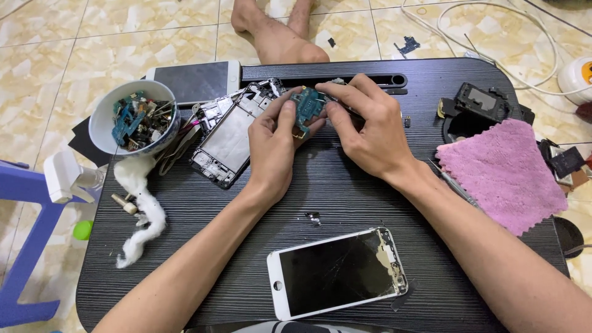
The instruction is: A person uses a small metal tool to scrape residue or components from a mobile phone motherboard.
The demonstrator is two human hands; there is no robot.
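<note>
My left hand (274,139) pinches a small teal circuit board (307,106) above the dark lap table (345,185). From the right, my right hand (370,126) meets it, fingertips on the board's right edge, with a thin dark tool at that hand's far side. An opened phone frame (228,139) lies just left of my left hand. A white phone with a cracked black screen (336,271) lies near the table's front edge, between my forearms.
A white bowl (132,117) of small parts stands at the left, cotton wadding (145,206) below it. A pink cloth (502,172) and dark phone parts (481,102) lie at the right. Another phone (194,80) lies at the back. My bare feet (277,31) rest on the tiled floor.
</note>
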